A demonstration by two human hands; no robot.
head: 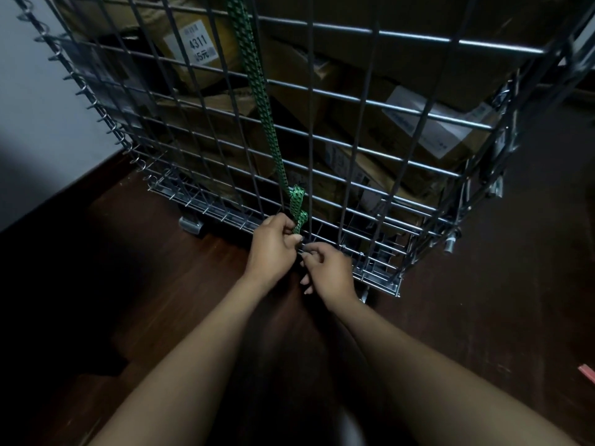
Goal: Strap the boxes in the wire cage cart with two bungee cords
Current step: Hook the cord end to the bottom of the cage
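Where the front panel meets the floor, open room lies before the cart's bottom edge and round its left corner.

- Floor [145, 284]: dark wood, bare before the cart; a small red strip [586, 375] lies at the far right.
- Wall [32, 107]: pale, just beside the cart's left corner.
- Wire cage cart [418, 37]: steel mesh, upright. Its front panel stands between the hands and the load. A foot [190, 224] shows beneath the left bottom corner.
- Boxes [402, 66]: brown cardboard, stacked unevenly inside and filling the cage behind the mesh. One at upper left bears a white label [198, 43] reading 4311.
- Bungee cord [261, 101]: green, patterned, running down the outside of the front panel from its top edge. It ends in a bunched knot [297, 204] just above the bottom edge, left of centre.
- Left hand [272, 244]: fingers curled round the cord's tail just below the knot, against the mesh.
- Right hand [330, 272]: just beside the left, at the bottom edge. Its fingers are curled, with thumb and forefinger drawn together at a low wire. What they pinch is too small to tell.
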